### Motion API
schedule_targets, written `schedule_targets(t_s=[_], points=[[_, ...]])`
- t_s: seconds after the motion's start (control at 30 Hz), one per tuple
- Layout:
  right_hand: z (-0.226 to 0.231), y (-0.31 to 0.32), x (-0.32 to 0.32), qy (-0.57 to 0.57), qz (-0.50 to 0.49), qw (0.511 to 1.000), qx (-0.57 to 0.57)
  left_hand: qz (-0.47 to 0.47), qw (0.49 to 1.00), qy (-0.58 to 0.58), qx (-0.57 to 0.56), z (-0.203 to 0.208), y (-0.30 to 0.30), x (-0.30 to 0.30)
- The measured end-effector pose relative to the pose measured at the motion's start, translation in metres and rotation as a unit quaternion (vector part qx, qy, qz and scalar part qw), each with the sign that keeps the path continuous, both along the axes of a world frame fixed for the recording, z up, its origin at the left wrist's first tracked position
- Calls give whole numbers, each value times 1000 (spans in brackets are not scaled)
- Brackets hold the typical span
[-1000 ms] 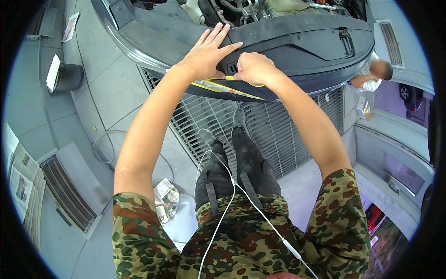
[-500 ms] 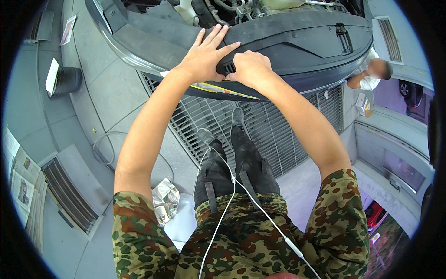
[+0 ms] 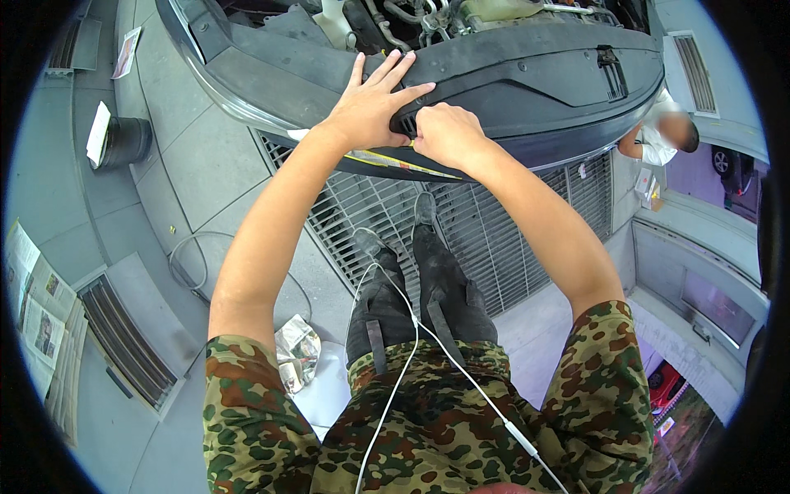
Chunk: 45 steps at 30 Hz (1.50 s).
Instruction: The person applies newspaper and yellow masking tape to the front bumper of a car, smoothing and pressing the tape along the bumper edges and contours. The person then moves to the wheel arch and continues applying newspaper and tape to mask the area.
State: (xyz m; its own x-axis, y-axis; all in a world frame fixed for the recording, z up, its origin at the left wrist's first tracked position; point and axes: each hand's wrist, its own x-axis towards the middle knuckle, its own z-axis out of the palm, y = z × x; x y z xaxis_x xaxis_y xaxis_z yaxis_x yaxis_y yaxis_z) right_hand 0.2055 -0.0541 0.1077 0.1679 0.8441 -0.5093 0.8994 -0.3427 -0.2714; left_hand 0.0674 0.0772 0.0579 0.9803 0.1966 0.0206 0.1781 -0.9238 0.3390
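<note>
In front of me is the nose of a dark car with its engine bay exposed. My left hand (image 3: 363, 111) rests on the dark front panel (image 3: 485, 78), fingers spread wide and thumb down by the front edge. Close beside its thumb, my right hand (image 3: 448, 136) is closed, knuckles up, with a bit of yellow tape (image 3: 411, 142) showing at its fingertips. Below both hands a yellow-edged strip of printed paper (image 3: 399, 162) runs along the bumper's front edge. The undersides of the right fingers are hidden.
Floor grating (image 3: 494, 222) lies under the car's front and my feet. At left are a black bin (image 3: 123, 142), a hose (image 3: 188, 276) and newspapers (image 3: 49, 309). Crumpled paper (image 3: 298, 352) lies by my leg. Another person (image 3: 654, 142) crouches at the car's right end. A white cable (image 3: 403, 354) hangs down my front.
My right hand has shifted slightly down and right, away from the left thumb, and a yellow bit shows between them. The left hand stays spread on the panel. The whole view has shifted slightly.
</note>
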Motion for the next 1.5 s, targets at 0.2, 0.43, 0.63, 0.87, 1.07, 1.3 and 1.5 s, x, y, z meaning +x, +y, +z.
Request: schedule_targets(t_s=[0.2, 0.43, 0.63, 0.87, 1.07, 1.3, 1.5], points=[[-7, -7, -1, 2, 29, 998, 48, 38, 999, -5, 4, 2, -9, 4], [-6, -25, -12, -64, 99, 984, 134, 53, 999, -10, -8, 0, -11, 4], [15, -66, -70, 111, 135, 925, 337, 54, 998, -2, 21, 1, -13, 3], [-14, -178, -100, 305, -43, 932, 191, -44, 998, -36, 26, 12, 3, -15], [-44, -253, -91, 294, -137, 937, 126, -129, 991, -5, 41, 20, 20, -10], [-52, -292, -72, 289, -208, 928, 105, -93, 995, 30, -22, 28, 10, -2], [-60, -299, -47, 294, -222, 925, 91, -66, 994, 42, -71, 28, 3, 3]])
